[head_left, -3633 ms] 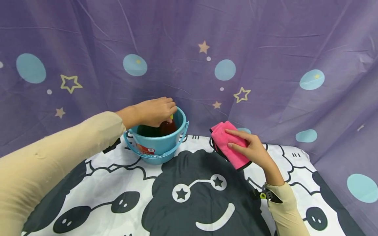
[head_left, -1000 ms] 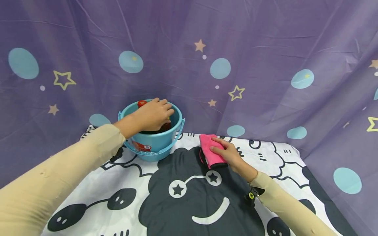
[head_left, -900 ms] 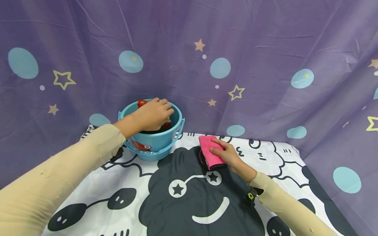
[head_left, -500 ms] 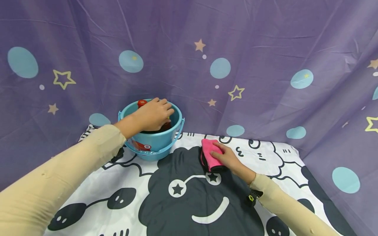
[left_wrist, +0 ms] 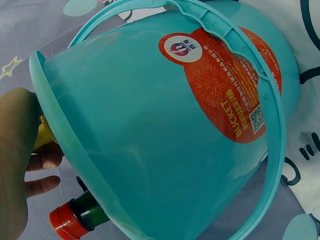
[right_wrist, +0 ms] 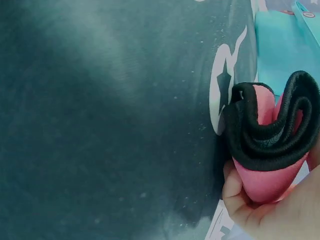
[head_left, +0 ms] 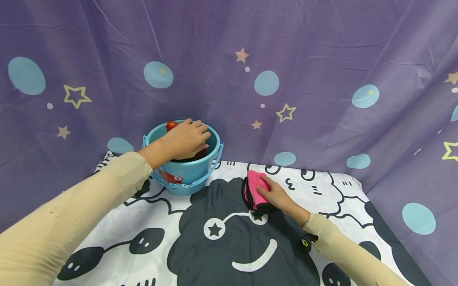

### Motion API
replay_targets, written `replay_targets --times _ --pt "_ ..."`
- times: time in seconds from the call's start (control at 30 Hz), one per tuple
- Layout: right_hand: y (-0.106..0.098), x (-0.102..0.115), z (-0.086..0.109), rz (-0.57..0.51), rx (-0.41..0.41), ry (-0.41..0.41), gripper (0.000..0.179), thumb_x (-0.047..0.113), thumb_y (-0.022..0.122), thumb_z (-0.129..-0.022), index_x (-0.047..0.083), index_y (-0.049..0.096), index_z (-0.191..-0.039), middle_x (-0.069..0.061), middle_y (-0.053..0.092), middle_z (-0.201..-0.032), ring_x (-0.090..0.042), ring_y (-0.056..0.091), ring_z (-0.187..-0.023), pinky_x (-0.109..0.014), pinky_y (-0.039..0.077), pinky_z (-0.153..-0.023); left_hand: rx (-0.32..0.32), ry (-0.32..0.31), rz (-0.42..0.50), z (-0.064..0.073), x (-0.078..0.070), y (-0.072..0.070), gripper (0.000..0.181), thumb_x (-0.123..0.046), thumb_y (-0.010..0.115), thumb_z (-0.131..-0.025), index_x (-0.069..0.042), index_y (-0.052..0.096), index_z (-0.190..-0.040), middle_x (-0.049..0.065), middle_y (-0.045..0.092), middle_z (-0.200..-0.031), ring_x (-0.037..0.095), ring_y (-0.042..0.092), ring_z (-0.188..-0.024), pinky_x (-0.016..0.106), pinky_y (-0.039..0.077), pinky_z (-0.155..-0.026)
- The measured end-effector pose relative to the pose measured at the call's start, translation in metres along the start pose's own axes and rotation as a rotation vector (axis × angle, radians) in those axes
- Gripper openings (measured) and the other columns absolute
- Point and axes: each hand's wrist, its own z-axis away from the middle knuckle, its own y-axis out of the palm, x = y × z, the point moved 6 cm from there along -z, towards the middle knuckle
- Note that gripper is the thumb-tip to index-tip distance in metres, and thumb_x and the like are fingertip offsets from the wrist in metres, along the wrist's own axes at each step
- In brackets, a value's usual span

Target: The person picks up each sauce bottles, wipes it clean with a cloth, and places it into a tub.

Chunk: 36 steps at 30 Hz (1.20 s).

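A light blue bucket (head_left: 186,172) stands on the patterned sheet against the purple curtain. My left hand (head_left: 186,139) reaches over its rim and grips the yellow cap (left_wrist: 45,134) of a reddish-brown bottle (head_left: 201,154). Most of that bottle is hidden by the hand and the bucket wall. Beside it, a dark green bottle (left_wrist: 90,210) with a red cap (head_left: 171,125) pokes up past the rim. On the right, my right hand (head_left: 279,194) holds a folded pink cloth (head_left: 257,186) with black edging (right_wrist: 270,160), low over the sheet.
The bucket's handle (left_wrist: 272,150) hangs down along its front. A black-and-white sheet (head_left: 247,238) with cartoon sheep covers the surface. The purple curtain (head_left: 214,59) rises behind it. A dark watch (head_left: 308,241) is on the right wrist.
Since the earliest frame, my right hand has brought the cloth leftward and down, and the red cap has come into view. Lately the cloth shifted slightly right. The left hand stays over the bucket.
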Motion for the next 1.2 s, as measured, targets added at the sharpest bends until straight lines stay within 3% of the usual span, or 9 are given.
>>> replay_targets --times 0.1,0.2,0.27,0.33,0.43,0.63,0.77,1.0,1.2 --pt "0.0 0.002 -0.001 0.085 -0.014 -0.057 0.06 0.024 0.061 -0.1 0.001 0.043 -0.153 -0.03 0.056 -0.142 -0.036 0.057 -0.124 -0.053 0.042 -0.111 0.005 -0.006 -0.009 -0.001 0.0 -0.001 0.031 -0.033 0.061 -0.102 -0.005 0.067 -0.111 0.017 0.069 -0.116 0.035 0.061 -0.106 0.051 0.051 -0.091" --pt "0.0 0.005 -0.001 0.178 -0.024 -0.104 0.059 0.024 0.062 -0.099 -0.003 0.046 -0.149 -0.028 0.068 -0.11 -0.03 0.063 -0.097 -0.046 0.051 -0.093 0.003 -0.005 -0.018 -0.002 0.0 -0.001 0.033 -0.035 0.06 -0.103 -0.005 0.067 -0.111 0.017 0.068 -0.116 0.034 0.06 -0.104 0.05 0.051 -0.089" --pt "0.0 0.006 -0.001 0.218 -0.022 -0.117 0.058 0.024 0.062 -0.099 -0.004 0.048 -0.148 -0.02 0.066 -0.089 -0.024 0.058 -0.081 -0.039 0.05 -0.078 0.002 -0.004 -0.021 -0.004 -0.001 -0.001 0.033 -0.036 0.059 -0.103 -0.005 0.067 -0.112 0.016 0.068 -0.114 0.034 0.06 -0.102 0.049 0.05 -0.088" --pt "0.0 0.005 -0.002 0.255 -0.018 -0.113 0.058 0.025 0.062 -0.099 -0.003 0.048 -0.149 -0.015 0.06 -0.079 -0.02 0.053 -0.074 -0.034 0.044 -0.069 0.005 -0.007 -0.02 -0.006 -0.001 -0.002 0.034 -0.037 0.058 -0.104 -0.005 0.067 -0.114 0.016 0.067 -0.114 0.033 0.059 -0.102 0.049 0.05 -0.088" --pt "0.001 0.003 -0.001 0.331 -0.021 -0.108 0.058 0.028 0.06 -0.1 0.001 0.047 -0.15 -0.016 0.061 -0.083 -0.022 0.054 -0.077 -0.034 0.043 -0.066 0.013 -0.014 -0.019 -0.008 -0.001 -0.002 0.035 -0.037 0.058 -0.104 -0.006 0.067 -0.116 0.015 0.067 -0.114 0.033 0.059 -0.103 0.049 0.05 -0.089" --pt "0.008 0.002 0.002 0.587 -0.015 -0.128 0.057 0.033 0.052 -0.103 0.007 0.045 -0.153 -0.032 0.062 -0.113 -0.037 0.068 -0.082 -0.05 0.055 -0.067 0.035 -0.031 -0.015 -0.007 0.001 -0.003 0.035 -0.037 0.057 -0.104 -0.006 0.067 -0.118 0.015 0.067 -0.116 0.033 0.06 -0.106 0.05 0.05 -0.092" --pt "0.011 0.003 0.002 0.673 0.009 -0.136 0.056 0.035 0.047 -0.105 0.009 0.042 -0.155 -0.035 0.06 -0.125 -0.043 0.07 -0.09 -0.055 0.057 -0.071 0.05 -0.044 -0.01 -0.006 0.003 -0.001 0.036 -0.038 0.056 -0.104 -0.007 0.066 -0.119 0.015 0.067 -0.117 0.034 0.061 -0.107 0.05 0.05 -0.093" --pt "0.002 0.002 -0.001 0.631 0.071 -0.148 0.059 0.037 0.048 -0.106 0.009 0.04 -0.157 -0.028 0.063 -0.129 -0.039 0.069 -0.102 -0.053 0.056 -0.077 0.017 -0.039 0.007 -0.009 0.001 -0.003 0.035 -0.038 0.056 -0.105 -0.007 0.067 -0.118 0.015 0.067 -0.115 0.034 0.062 -0.106 0.051 0.05 -0.093" --pt "-0.014 0.002 -0.008 0.519 0.147 -0.13 0.063 0.036 0.057 -0.102 0.01 0.04 -0.157 -0.015 0.062 -0.092 -0.024 0.058 -0.078 -0.038 0.044 -0.063 0.026 -0.06 0.037 -0.012 0.002 -0.003 0.037 -0.038 0.055 -0.105 -0.007 0.066 -0.122 0.016 0.067 -0.119 0.034 0.063 -0.11 0.052 0.05 -0.097"
